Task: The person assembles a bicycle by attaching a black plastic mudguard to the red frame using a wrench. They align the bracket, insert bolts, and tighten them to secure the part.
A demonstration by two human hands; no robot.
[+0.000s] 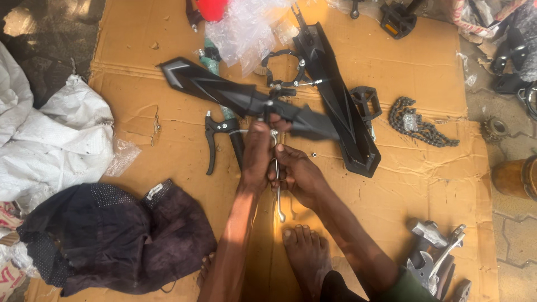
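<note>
At frame centre a black mudguard (246,98) is gripped by the left hand (256,156) while a spanner (277,184) is clasped by the right hand (296,173), best kept square on its fastener, with a brake lever (215,137), second mudguard (341,106) and chain (419,124) crowded alongside on the cardboard (403,184).

Both arms are reaching forward from the bottom of the view, forearms bare, converging at the middle. The left hand (256,151) is stretching straight ahead, fingers curling closed in a grip at its far end. The right hand (299,173) is lying just beside it, touching it, knuckles up, fingers pinching closed. A bare foot (305,254) is resting between the forearms.
</note>
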